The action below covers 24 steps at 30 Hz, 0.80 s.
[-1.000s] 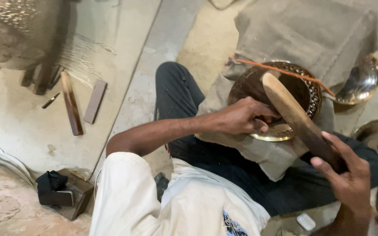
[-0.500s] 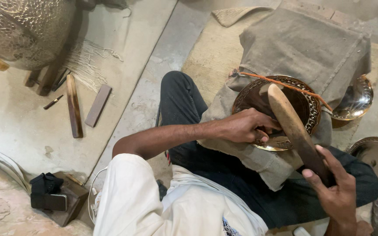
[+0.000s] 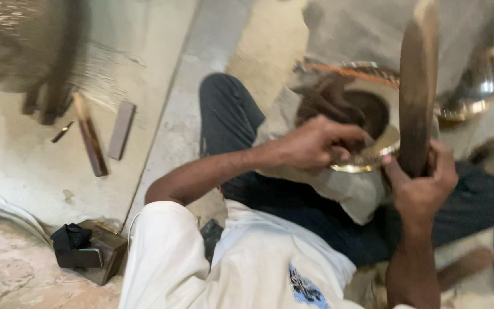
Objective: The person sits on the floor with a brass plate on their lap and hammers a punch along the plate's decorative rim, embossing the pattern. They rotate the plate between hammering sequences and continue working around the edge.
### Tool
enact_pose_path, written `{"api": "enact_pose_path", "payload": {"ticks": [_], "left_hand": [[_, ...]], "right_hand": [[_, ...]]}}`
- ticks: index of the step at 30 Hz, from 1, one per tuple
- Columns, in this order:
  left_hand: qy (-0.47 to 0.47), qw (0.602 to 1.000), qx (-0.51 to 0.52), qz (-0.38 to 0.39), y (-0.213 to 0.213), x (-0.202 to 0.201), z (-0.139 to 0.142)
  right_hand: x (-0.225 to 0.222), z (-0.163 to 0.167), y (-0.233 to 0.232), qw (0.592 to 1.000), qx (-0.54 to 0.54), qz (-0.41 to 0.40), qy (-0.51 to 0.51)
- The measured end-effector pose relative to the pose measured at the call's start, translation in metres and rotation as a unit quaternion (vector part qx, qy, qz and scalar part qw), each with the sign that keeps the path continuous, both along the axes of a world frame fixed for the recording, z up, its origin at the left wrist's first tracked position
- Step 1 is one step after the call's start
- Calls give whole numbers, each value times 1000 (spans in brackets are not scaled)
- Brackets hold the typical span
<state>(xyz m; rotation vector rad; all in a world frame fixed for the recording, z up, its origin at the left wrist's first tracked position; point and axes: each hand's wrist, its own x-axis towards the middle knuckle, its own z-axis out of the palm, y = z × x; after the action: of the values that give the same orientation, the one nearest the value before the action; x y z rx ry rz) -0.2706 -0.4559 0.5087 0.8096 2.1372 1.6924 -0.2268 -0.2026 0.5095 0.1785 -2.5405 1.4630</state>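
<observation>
Two hands work: left hand (image 3: 315, 143) grips brass bowl (image 3: 367, 154), right hand (image 3: 421, 186) raises wooden mallet (image 3: 417, 91).

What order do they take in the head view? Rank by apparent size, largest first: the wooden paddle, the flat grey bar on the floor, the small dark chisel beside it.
1. Wooden paddle, raised in the right hand; nearness to the camera may inflate it.
2. Flat grey bar.
3. Small dark chisel, clearly smallest.

Open pale concrete floor (image 3: 161, 68) lies left of the knee — scattered dark wooden sticks (image 3: 90, 143) and a black pouch (image 3: 75, 247) obstruct its edge.
</observation>
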Motion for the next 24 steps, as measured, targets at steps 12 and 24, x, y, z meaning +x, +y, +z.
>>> {"api": "enact_pose_path", "payload": {"ticks": [12, 24], "left_hand": [[-20, 998, 28, 49, 24, -6, -17], [34, 997, 45, 57, 31, -3, -24]], "right_hand": [[4, 27, 52, 999, 9, 7, -39], [-8, 40, 79, 995, -65, 7, -72]]}}
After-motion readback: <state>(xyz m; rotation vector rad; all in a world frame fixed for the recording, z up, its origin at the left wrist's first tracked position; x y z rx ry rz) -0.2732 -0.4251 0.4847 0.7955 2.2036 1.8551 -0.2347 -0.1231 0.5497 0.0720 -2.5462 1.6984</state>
